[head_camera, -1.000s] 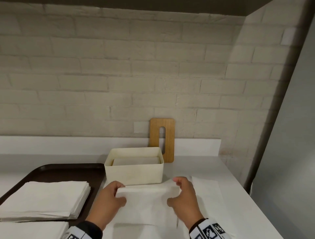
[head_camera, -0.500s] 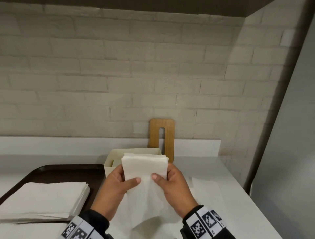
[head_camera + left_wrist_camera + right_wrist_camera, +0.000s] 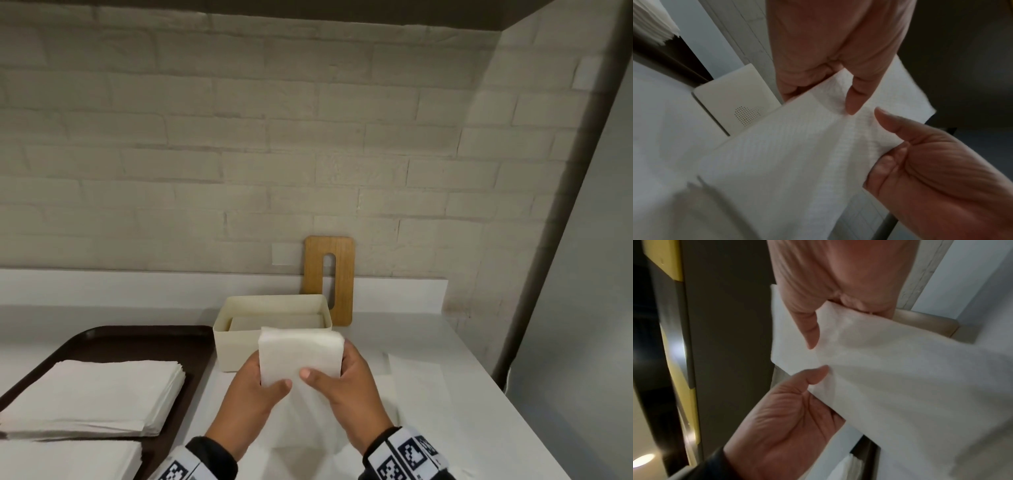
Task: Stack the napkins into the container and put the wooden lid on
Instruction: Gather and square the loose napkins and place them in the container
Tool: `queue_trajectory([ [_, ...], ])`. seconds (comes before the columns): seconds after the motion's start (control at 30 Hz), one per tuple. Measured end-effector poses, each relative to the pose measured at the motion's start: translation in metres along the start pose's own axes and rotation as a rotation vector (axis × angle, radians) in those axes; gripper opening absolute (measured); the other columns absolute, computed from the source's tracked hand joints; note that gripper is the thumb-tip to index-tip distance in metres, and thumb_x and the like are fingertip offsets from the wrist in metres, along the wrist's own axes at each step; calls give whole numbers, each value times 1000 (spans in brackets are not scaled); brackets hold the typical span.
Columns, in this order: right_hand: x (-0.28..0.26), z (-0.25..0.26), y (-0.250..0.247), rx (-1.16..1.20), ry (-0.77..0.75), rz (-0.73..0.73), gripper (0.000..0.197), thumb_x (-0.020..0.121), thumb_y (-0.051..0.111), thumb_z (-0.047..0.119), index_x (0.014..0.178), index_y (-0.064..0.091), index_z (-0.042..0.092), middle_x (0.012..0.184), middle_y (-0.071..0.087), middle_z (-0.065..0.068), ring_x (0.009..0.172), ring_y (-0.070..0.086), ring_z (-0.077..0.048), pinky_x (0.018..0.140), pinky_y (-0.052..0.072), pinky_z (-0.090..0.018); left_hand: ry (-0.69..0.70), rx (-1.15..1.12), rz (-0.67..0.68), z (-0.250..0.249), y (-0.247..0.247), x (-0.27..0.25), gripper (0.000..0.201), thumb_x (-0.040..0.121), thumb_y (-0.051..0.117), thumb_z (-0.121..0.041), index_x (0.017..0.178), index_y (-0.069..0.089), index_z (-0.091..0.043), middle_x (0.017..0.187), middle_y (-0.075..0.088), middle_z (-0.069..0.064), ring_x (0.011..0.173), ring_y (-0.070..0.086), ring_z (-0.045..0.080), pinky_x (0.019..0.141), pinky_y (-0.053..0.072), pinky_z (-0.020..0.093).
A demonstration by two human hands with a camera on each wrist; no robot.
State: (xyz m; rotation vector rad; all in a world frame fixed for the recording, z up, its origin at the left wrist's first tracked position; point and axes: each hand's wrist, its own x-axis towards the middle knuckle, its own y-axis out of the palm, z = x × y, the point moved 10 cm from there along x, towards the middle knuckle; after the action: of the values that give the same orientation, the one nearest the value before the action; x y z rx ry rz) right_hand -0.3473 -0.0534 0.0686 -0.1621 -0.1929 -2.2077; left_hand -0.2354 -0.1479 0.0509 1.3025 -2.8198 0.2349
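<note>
Both hands hold one folded white napkin (image 3: pixel 301 353) upright, just in front of the cream container (image 3: pixel 236 346). My left hand (image 3: pixel 255 394) pinches its left edge, thumb on the near face. My right hand (image 3: pixel 346 387) pinches the right edge the same way. The napkin's lower part hangs loose between my wrists. In the wrist views the two thumbs press the napkin (image 3: pixel 797 154) (image 3: pixel 900 378) close together. Folded napkins lie inside the container. The wooden lid (image 3: pixel 315 270), with a long slot, leans upright against the wall behind the container.
A dark tray (image 3: pixel 137 339) to the left carries a napkin stack (image 3: pixel 96 394), with a second stack (image 3: pixel 68 459) nearer me. A loose napkin (image 3: pixel 418 380) lies flat on the white counter (image 3: pixel 479 411) at the right. A grey panel bounds the right side.
The hands lifted the napkin off the counter and brought it upright before the container. Since half a second ago it has dropped a little, and the container's inside shows again.
</note>
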Motion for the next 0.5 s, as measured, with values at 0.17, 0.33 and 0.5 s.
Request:
queue_trajectory([
  [0.17,0,-2,-4,62,23,-53,23,76,73,4,92,67,19,95,75,-5,92,70,-23,86,56,-43,-111,154,80,24,7,1,80,51,77,-29,124,45,-24,118,61,-1,111,58,20,97,49,43],
  [0.33,15,7,-41,223,28,-139,31,68,76,1,93,62,12,91,72,-7,85,67,-26,74,52,-38,-186,326,89,39,-17,1,35,72,78,-16,104,64,-14,104,70,1,95,65,17,79,50,27],
  [0.5,18,-25,-67,19,140,-134,25,56,67,-8,75,60,8,71,67,-4,70,61,-23,64,49,-32,-134,80,-199,31,-65,3,18,76,72,-2,89,62,-9,87,68,10,84,62,27,65,46,29],
])
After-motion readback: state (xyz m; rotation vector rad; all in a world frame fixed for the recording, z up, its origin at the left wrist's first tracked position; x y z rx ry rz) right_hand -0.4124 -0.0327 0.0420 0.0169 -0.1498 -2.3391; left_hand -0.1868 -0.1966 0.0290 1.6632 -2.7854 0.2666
